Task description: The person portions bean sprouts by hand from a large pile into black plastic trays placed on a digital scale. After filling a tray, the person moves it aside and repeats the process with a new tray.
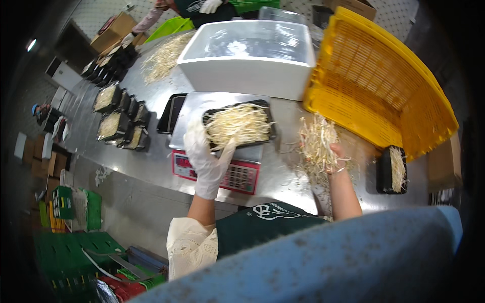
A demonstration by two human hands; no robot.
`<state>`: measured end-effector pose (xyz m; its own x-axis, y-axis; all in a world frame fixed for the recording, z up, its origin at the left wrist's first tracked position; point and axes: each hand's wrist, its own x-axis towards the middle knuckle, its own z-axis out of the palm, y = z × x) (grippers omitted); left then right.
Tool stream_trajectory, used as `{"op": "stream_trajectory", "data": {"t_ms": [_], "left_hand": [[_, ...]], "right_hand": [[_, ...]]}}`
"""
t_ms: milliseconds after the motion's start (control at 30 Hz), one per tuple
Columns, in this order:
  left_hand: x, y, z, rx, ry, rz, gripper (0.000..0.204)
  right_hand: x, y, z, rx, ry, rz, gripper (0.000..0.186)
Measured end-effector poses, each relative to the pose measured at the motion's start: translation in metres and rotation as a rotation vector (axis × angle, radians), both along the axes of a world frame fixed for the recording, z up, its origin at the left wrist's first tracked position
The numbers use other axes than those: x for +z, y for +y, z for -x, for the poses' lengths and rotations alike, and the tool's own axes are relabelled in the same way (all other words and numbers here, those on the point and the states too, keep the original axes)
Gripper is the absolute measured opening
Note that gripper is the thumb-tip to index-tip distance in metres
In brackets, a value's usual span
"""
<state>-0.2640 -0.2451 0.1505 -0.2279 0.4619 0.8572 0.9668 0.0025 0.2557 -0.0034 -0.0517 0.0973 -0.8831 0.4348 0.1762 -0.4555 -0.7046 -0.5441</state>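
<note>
A heap of pale bean sprouts [240, 122] fills a black tray [273, 132], which rests on the steel pan of a weighing scale [191, 104]. My left hand [206, 164], in a white glove, grips the tray's near left corner, its thumb along the near side. To the right of the scale, my bare right hand [337, 157] is closed on a loose clump of bean sprouts [318, 139] held over the steel table. The clump hides part of its fingers. Red keypad panel [251, 183] faces me below the scale's pan.
Behind the scale stands a white foam box [247, 73]; a yellow crate [369, 76] tilts at right. Another filled tray [385, 171] lies beside the crate. Packed trays [113, 126] are stacked left, near a sprout pile [164, 58]. A co-worker's gloved hand [210, 6] shows across the table.
</note>
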Motion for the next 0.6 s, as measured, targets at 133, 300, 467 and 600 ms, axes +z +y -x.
{"op": "stream_trajectory", "data": {"t_ms": [133,300,467,600], "left_hand": [[0.002,-0.004,0.108,-0.097,-0.146,0.340,0.098],[0.016,-0.017,0.182,-0.398,-0.567,0.522,0.099],[0.009,0.010,0.193,-0.612,-0.869,0.221,0.084],[0.044,0.020,0.178,-0.453,-0.054,0.692,0.077]], "right_hand": [[0.045,-0.014,0.111,-0.032,-0.049,-0.193,0.080],[0.117,-0.026,0.238,-0.070,-0.570,-1.050,0.082],[0.084,-0.071,0.285,-0.315,-0.653,-2.115,0.077],[0.083,-0.080,0.291,-0.199,-0.786,-2.072,0.069]]}}
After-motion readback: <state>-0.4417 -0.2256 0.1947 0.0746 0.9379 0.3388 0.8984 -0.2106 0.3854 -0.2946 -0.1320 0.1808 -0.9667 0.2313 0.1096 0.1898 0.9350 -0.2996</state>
